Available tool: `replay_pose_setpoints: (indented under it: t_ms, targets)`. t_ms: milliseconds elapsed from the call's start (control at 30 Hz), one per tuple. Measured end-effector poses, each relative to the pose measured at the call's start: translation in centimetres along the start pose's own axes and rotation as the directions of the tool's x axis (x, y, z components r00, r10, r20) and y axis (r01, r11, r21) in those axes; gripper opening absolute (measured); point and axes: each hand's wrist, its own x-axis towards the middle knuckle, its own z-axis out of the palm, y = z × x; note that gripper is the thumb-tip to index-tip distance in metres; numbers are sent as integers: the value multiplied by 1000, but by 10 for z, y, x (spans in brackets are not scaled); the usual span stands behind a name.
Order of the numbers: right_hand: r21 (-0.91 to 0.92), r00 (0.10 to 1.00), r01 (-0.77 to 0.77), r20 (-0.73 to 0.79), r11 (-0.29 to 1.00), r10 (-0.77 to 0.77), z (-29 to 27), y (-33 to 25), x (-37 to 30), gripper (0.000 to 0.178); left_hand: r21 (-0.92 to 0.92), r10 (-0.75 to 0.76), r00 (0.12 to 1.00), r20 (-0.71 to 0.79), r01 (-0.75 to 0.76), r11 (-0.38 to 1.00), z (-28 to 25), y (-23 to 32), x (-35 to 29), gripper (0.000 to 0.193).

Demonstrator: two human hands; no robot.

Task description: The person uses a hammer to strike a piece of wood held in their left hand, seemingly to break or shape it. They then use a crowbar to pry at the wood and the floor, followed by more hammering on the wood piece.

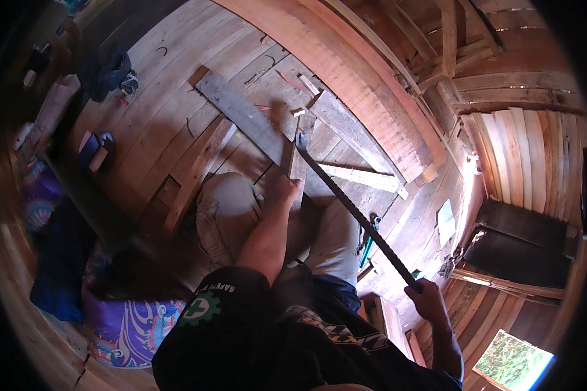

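My right hand is closed around the lower end of a long, dark, ribbed crowbar. The bar slants up and to the left, its bent tip meeting a narrow wooden board between my knees. Around that board my left hand is wrapped, below the tip. Whether the tip hooks a nail is too small to tell. A grey plank lies on the floor, its near end beside the board. Left of my knee rests a rough timber piece.
Joined wooden pieces lie ahead to the right, before a large curved reddish plank. A green-handled tool is beside my right leg. Purple patterned fabric sits at the lower left. A blurred dark shape crosses the left side.
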Motion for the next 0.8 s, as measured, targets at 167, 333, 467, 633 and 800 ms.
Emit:
replay_pose_setpoints:
  t_ms: [167,333,467,633,800]
  targets:
    - [-18,990,-28,138,999,30,-31,-26,3,29,-153,3,1000,-7,-4,988,22,-22,30,51]
    - [-12,969,-131,208,991,131,-63,-75,7,29,44,32,992,-125,-27,999,20,-29,46,44]
    - [-69,957,-136,247,988,149,-77,-88,2,29,14,-8,1000,4,8,1000,-18,7,-12,43]
    - [-66,942,-216,250,974,225,-94,-122,10,24,-146,-29,999,31,33,989,-29,8,-15,39]
    - [-14,935,-208,290,978,203,-102,-125,18,21,-254,-73,997,-13,68,965,-30,2,-10,36]
